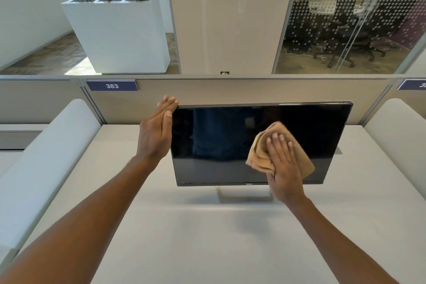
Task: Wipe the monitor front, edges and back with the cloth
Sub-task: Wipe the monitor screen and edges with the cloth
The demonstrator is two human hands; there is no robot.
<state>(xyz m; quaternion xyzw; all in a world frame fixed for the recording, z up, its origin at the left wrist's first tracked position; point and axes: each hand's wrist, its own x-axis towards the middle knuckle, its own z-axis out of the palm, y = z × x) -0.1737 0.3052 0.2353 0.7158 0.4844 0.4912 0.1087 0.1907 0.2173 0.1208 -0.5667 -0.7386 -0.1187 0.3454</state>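
Note:
A black monitor [219, 143] with a dark screen stands on a silver stand [244, 195] in the middle of the white desk [207, 237]. A crumpled tan cloth [260, 152] lies flat against the lower right part of the screen. My right hand [282, 163] presses on the cloth with straight, spread fingers. My left hand [159, 131] rests with straight fingers along the monitor's left edge, fingertips at the top left corner. The monitor's back is hidden.
A beige partition [230, 92] with a blue "383" label [112, 85] runs right behind the monitor. White rounded dividers [46, 157] flank the desk on both sides. Beyond stand a white planter [119, 34], a pillar and a glass-walled room.

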